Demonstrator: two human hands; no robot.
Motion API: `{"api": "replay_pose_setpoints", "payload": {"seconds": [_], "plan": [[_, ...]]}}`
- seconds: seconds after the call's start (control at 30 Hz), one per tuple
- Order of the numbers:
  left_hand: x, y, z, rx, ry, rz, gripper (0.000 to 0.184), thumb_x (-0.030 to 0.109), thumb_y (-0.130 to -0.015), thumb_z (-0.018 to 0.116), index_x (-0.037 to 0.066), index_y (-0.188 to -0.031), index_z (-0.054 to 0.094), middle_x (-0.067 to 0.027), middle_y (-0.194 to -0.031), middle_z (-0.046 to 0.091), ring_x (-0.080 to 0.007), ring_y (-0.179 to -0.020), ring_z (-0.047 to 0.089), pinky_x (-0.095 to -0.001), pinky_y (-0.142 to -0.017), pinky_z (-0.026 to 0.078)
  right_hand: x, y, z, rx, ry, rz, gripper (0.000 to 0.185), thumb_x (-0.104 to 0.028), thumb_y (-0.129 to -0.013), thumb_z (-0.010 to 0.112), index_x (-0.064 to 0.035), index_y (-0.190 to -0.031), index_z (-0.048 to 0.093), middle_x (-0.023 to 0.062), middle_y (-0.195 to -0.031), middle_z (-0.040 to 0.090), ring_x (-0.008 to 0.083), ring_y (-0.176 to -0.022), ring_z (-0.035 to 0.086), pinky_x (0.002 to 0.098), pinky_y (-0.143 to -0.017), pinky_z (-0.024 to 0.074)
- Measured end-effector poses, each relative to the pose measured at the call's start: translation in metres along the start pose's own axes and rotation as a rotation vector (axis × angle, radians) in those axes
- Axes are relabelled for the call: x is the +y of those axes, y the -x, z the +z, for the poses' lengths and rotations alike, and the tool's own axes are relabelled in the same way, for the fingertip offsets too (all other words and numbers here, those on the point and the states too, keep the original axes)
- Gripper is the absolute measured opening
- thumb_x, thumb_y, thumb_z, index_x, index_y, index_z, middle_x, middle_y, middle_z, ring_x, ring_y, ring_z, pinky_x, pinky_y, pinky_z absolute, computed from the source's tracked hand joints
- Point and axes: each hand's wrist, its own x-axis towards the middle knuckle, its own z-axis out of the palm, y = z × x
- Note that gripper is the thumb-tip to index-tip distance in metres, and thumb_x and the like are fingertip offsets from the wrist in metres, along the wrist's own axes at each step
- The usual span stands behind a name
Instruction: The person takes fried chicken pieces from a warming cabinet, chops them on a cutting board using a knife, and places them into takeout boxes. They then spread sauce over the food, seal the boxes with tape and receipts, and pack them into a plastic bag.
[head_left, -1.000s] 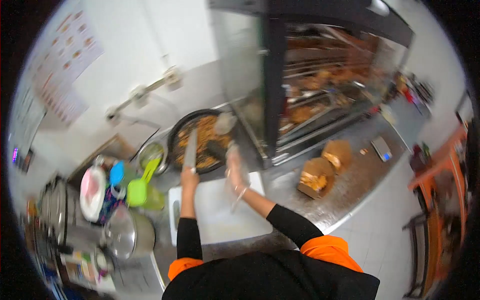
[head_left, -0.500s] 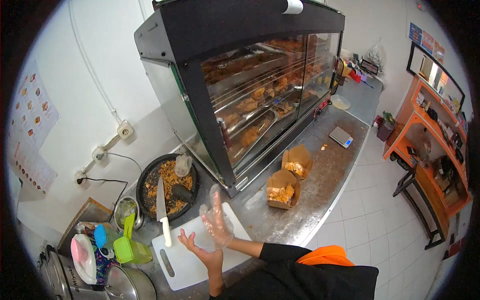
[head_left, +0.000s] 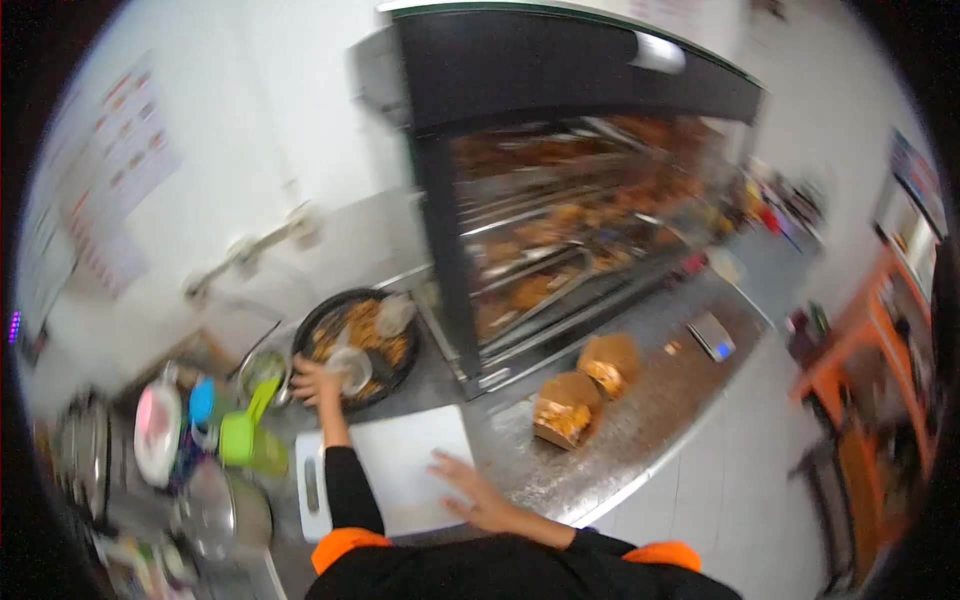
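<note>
My left hand, fingers apart, is at the near left rim of a dark round mortar holding orange-brown crumbly food. Beside its fingertips is a clear crumpled plastic piece, apparently a glove; no grip on it shows. Another clear plastic piece lies at the mortar's far right. The knife is not distinguishable through the blur. My right hand, bare with fingers spread, is over the right edge of the white cutting board and holds nothing.
Two open cardboard boxes of food stand right of the board, below a glass display cabinet. A small scale sits farther right. Green measuring cup, metal pot and bowl are at left.
The clear glove has come off my right hand, and clear plastic is now beside my left hand. My left hand has moved from near my right hand to the mortar. The camera view has shifted.
</note>
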Motion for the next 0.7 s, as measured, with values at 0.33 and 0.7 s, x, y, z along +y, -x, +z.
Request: {"api": "replay_pose_setpoints", "payload": {"seconds": [0.33,0.7], "plan": [[-0.141,0.240,-0.093,-0.344,1.015,0.192,0.064,0.018,-0.076,0.057,0.009,-0.123,0.015,-0.0045,-0.058,0.053,-0.0173,-0.056,0.055,-0.0279,-0.056,0.043,-0.004,-0.006,-0.058,0.057,-0.277,0.746,0.052,-0.013,-0.074,0.057,0.0006,-0.119,0.035,0.0183,-0.112,0.045,0.0262,-0.104,0.044,0.0350,-0.083,0.0372],[-0.324,0.235,-0.121,-0.014,0.787,0.000,0.050,0.005,-0.067,0.061,0.007,-0.112,0.040,-0.0129,-0.115,0.040,-0.0231,-0.106,0.040,-0.0311,-0.085,0.037,0.020,-0.138,0.139,-0.490,-0.406,-0.002,0.104,-0.011,-0.050,0.074,-0.0062,-0.128,0.006,0.0206,-0.129,0.012,0.0362,-0.120,0.014,0.0466,-0.096,0.0162]]}}
